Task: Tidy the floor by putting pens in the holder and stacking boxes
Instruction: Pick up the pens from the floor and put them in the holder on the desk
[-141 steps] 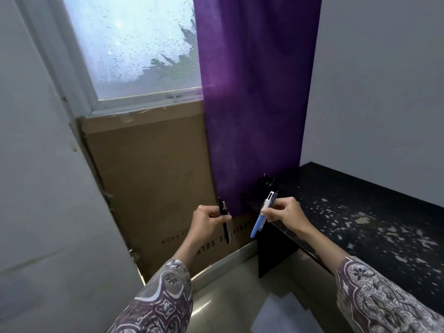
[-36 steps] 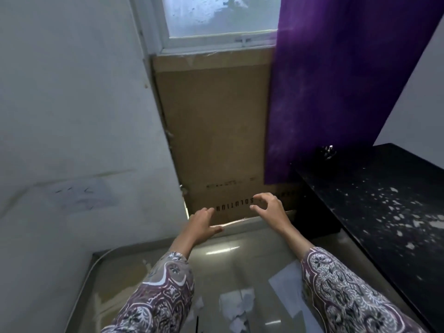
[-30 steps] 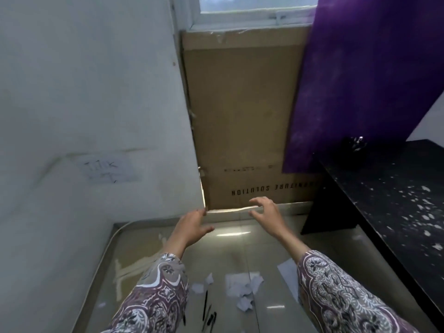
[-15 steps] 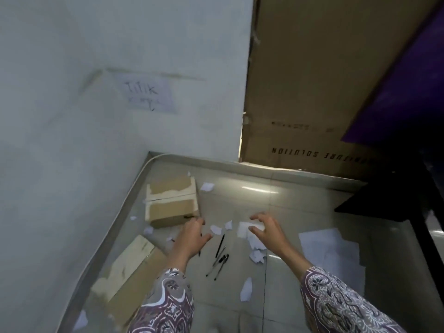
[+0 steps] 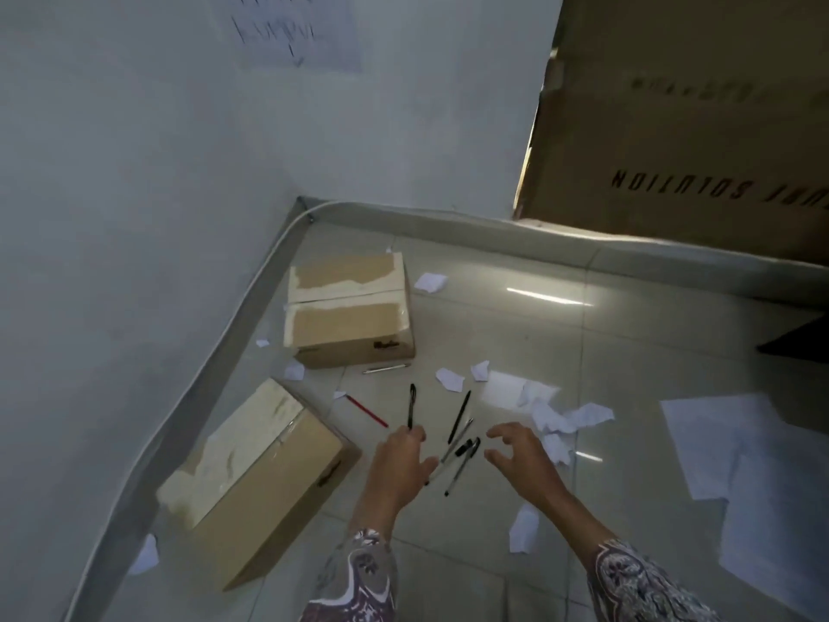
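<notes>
Both arms wear long sleeves of a patterned cloth, dark maroon-purple with pale grey and white swirls and paisley-like leaf shapes. The left sleeve (image 5: 354,576) and the right sleeve (image 5: 637,585) end above the wrists, leaving both hands bare.

Both hands (image 5: 401,464) (image 5: 522,460) outstretched, fingers (image 5: 498,430) loosely spread

One view only, from the head, looking steeply down into a room corner. The tiled floor (image 5: 516,334) fills the middle; both hands reach in from the bottom edge, close below the lens. The white wall (image 5: 134,172) rises on the left, a big cardboard sheet (image 5: 673,127) top right.
</notes>
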